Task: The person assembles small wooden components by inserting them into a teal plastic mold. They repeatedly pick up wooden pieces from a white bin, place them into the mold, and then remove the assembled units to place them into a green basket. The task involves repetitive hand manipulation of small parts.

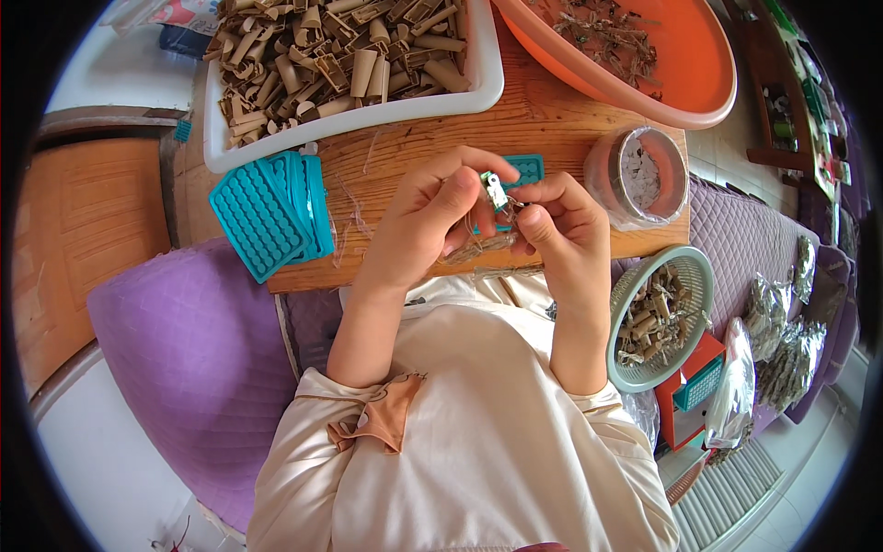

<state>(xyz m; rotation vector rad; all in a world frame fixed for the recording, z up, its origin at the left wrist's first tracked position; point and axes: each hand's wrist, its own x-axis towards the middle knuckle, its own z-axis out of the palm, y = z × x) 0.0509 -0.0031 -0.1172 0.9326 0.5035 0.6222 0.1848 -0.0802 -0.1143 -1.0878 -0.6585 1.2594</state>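
Over the front edge of the wooden table, my two hands meet around a small green circuit board with a shiny metal part on it. My left hand pinches the board between thumb and fingers. Thin wires run from the board to my right hand, whose thumb and forefinger close on them. Beneath the hands lies a teal ridged tray, partly covered by them. A bundle of thin wiry strands rests at the table edge just below my fingers.
A white tub of tan plastic shells and an orange basin stand behind. Teal trays are stacked left. Right are a tub of white bits, a grey-green basket, a red box and clear bags.
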